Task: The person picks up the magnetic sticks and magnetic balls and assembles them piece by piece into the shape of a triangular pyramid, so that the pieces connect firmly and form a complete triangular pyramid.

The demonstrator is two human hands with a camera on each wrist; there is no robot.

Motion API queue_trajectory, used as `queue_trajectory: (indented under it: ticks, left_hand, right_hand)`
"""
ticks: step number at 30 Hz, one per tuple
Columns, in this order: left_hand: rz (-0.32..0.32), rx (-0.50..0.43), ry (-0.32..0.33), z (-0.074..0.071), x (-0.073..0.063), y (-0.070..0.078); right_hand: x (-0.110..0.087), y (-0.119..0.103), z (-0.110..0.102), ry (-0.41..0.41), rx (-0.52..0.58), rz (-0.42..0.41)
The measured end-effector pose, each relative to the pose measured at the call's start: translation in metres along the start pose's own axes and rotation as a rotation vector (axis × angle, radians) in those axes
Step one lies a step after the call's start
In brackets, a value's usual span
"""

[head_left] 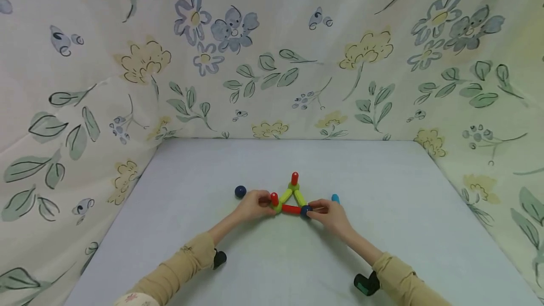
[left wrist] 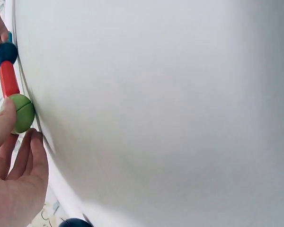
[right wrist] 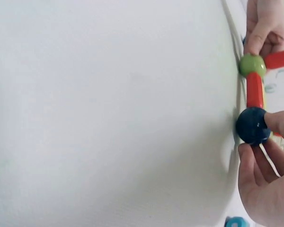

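A triangle of toy building rods and balls lies on the white table. A red rod point(head_left: 291, 209) joins the left green ball point(left wrist: 22, 113) to a dark blue ball point(right wrist: 252, 126) at the right corner. Two yellow-green rods point(head_left: 300, 197) run from these corners to the far green ball point(head_left: 293, 186). Red rods stand up from both green balls, one at the far corner point(head_left: 295, 178) and one at the left point(head_left: 274, 198). My left hand point(head_left: 255, 204) pinches the left green ball between thumb and fingers. With thumb and fingertips, my right hand point(head_left: 331, 216) grips the dark blue ball.
A loose dark blue ball point(head_left: 240, 191) lies just beyond the left hand. Behind the right hand a light blue rod point(head_left: 335, 198) shows in part. Floral cloth point(head_left: 272, 84) hangs along the back and sides of the table point(head_left: 272, 259).
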State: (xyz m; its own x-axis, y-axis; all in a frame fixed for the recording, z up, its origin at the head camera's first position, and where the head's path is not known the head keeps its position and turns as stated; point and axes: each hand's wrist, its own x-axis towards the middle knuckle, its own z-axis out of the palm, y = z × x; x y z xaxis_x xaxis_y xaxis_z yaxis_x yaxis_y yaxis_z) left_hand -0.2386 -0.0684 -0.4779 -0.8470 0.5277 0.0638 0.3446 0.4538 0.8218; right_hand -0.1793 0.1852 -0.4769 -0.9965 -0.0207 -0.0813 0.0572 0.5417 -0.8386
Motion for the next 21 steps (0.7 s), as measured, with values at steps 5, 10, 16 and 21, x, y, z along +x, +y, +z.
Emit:
queue_trajectory:
  ticks: [5,10,16,21]
  left_hand:
    - [-0.010,-0.050,0.001,0.0017,-0.0025,0.0009]
    - [-0.021,-0.067,-0.018,0.0022,-0.0009,0.0005]
    - [-0.074,-0.055,-0.040,-0.0002,0.0016,0.0022]
    - [-0.094,-0.065,-0.040,-0.0007,0.0032,0.0014]
  right_hand:
    - [0.0056,0.0007,-0.0040,-0.020,-0.016,0.002]
    - [0.0090,0.0027,-0.0056,-0.035,-0.025,0.002]
    - [0.0086,0.0038,-0.0059,-0.038,-0.021,0.006]
    - [0.0086,0.0059,-0.0055,-0.040,-0.011,-0.002]
